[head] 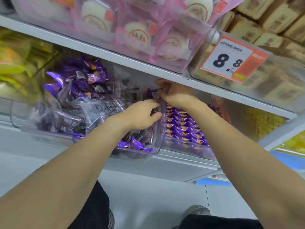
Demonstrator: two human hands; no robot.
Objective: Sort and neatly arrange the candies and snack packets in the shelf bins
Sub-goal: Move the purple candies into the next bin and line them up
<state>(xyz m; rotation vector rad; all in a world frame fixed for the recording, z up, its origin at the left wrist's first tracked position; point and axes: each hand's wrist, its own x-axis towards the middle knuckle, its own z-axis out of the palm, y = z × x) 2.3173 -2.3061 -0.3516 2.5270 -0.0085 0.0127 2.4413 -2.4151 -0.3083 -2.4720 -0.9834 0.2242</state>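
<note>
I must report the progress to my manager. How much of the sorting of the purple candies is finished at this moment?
Done: the right bin holds small purple candies in tidy rows. In hand: the left hand rests on the wall of the middle bin, and the right hand pinches a purple packet at the back. Left: the middle bin still holds a loose mix of purple candies and grey-purple packets.

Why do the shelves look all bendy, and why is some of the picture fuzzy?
Head view: the wide lens bends the shelf edge and stretches both arms; the yellow packets at the left edge and the pink buns up top are blurred; the price tag stays readable; light shines off the clear bin wall beside the left hand.
</note>
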